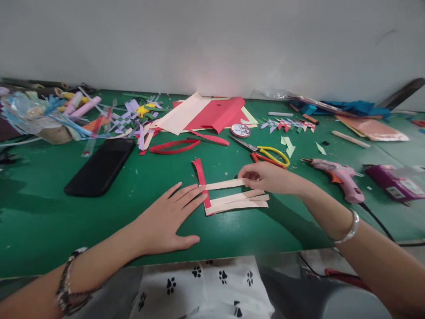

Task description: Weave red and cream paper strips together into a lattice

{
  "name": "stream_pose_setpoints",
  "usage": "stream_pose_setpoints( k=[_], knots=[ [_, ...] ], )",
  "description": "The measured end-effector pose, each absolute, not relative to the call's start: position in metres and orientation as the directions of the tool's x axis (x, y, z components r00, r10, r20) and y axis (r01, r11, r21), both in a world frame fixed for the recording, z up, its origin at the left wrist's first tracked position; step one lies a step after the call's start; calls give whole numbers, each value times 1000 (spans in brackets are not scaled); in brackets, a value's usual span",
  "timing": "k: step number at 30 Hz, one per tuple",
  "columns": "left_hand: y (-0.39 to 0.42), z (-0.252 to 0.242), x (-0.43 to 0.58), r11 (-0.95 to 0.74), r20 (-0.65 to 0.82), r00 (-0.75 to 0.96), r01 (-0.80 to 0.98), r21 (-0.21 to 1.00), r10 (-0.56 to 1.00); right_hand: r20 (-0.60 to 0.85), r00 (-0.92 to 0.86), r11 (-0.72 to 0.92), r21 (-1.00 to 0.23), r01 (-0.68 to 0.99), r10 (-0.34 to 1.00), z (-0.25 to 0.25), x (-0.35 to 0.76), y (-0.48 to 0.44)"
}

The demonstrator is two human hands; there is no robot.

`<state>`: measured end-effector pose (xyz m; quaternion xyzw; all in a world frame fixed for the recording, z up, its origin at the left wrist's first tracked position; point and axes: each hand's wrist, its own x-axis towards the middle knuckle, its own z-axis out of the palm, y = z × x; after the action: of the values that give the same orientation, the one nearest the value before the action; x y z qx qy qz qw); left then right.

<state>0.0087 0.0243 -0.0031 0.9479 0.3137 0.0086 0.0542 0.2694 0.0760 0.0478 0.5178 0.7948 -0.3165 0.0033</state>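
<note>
L hand (166, 221) flat, fingers spread, tips pressing thin red paper strip (201, 177) on matte green tabletop (99, 221), R hand (268, 177) fingers pinched on top cream strip (226, 184), 2 more cream strips (235, 201) parallel below

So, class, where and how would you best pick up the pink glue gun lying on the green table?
Probably take the glue gun by its handle, coming from the near right. It lies flat on its side with the nozzle pointing left, and the handle angles back toward you.
</note>
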Motion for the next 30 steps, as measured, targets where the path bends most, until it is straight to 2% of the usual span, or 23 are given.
stream_pose_setpoints(
  k=[5, 10, 20, 30],
  knots=[
    [24, -2, 9, -789, -53, 796, 605, 108, 603, -364, -443, 237, -489, 839, 819, 50, 272, 77],
    [24, -1, 10, -780, -64, 790, 613, 123, 610, -329, -444, 264, -469, 843, 834, 49, 276, 77],
    [24, -2, 9, -783, -35, 792, 607, 135, 609, -316, -451, 231, -542, 808, 835, 46, 266, 67],
    [23, -1, 9, -791, -22, 796, 603, 104, 604, -313, -567, 357, -528, 771, 762, 44, 237, 69]
  ],
)
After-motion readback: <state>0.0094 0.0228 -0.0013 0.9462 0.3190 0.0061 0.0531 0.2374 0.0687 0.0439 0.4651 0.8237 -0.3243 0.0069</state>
